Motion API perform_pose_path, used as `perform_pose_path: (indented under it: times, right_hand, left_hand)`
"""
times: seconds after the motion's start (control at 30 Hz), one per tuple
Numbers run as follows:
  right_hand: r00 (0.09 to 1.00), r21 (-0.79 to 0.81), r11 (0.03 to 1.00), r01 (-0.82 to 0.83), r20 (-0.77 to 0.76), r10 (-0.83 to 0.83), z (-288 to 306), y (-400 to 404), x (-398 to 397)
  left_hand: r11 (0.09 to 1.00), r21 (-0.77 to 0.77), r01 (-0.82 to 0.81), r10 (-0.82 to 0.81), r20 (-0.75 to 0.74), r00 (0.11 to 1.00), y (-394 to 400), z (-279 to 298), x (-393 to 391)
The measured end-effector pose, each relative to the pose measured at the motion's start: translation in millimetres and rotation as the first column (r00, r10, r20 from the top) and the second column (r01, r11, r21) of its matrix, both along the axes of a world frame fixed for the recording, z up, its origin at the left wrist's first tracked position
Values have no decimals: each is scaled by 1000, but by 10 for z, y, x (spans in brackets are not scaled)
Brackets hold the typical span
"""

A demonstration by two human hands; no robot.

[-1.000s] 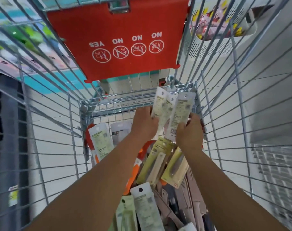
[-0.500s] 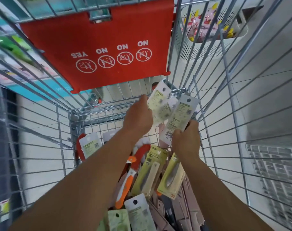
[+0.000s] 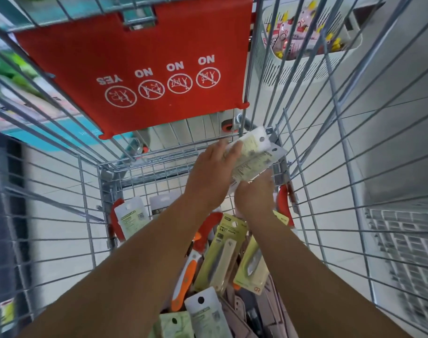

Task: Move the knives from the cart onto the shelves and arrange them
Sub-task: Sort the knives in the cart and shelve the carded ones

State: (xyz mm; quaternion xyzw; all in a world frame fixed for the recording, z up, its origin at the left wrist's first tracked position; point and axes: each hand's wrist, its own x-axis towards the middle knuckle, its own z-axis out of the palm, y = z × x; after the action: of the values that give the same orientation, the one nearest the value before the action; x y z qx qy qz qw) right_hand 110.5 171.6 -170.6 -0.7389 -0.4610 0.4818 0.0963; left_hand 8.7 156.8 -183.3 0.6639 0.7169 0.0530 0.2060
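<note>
A small stack of carded knife packs [image 3: 253,156] sits just right of the frame's centre, raised above the far end of the wire cart [image 3: 91,191] and close to its far rim. The left hand [image 3: 209,175] lies over the stack from the left, back of the hand up, fingers laid fairly straight across the card faces, so its grip is flat rather than curled. The right hand [image 3: 254,197] comes up from below with its grip closed on the lower end of the stack, fingers hidden behind the cards. Both forearms reach in from the bottom of the frame. Beneath them more knives lie heaped in the cart: a yellow fruit knife pack [image 3: 224,250], an orange-handled knife [image 3: 186,274], a white-backed pack [image 3: 204,313] at lower centre, and another pack [image 3: 130,220] leaning at the left wall. The wire sides rise close on both flanks; the red child-seat flap [image 3: 135,57] hangs across the upper centre. A pale basket of goods [image 3: 303,57] sits beyond the wires at upper right.
</note>
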Motion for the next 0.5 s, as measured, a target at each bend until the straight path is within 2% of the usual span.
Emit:
perform_pose_path:
  times: [0.07, 0.1, 0.17, 0.2, 0.23, 0.33, 0.4, 0.5]
  right_hand:
    - [1000, 102, 995, 3, 13, -4, 47, -49, 17]
    - [998, 124, 991, -49, 30, 46, 55, -77, 35]
    - [969, 84, 968, -238, 94, 230, 26, -123, 66]
    - [948, 52, 951, -305, 112, 298, -11, -128, 88]
    - [935, 29, 940, -341, 114, 335, -44, -121, 98]
    - [904, 100, 901, -423, 114, 412, -85, -90, 113]
    - [833, 105, 830, -547, 165, 528, -100, -82, 135]
    - [706, 1, 729, -684, 254, 662, -104, -69, 202]
  left_hand:
    - [992, 93, 89, -84, -61, 995, -133, -41, 33]
    - [984, 106, 146, -135, -107, 985, -190, -56, 45]
    - [976, 7, 219, -216, -125, 968, -276, -120, 55]
    - [976, -72, 208, -215, -117, 970, -292, -138, 56]
    - [983, -81, 163, -173, -132, 976, -289, -135, 46]
    - [1000, -13, 19, -21, -188, 982, -213, -79, -16]
    - [997, -69, 34, -47, -194, 980, -157, -26, -63]
    - [985, -160, 60, -90, -187, 978, -192, 17, -42]
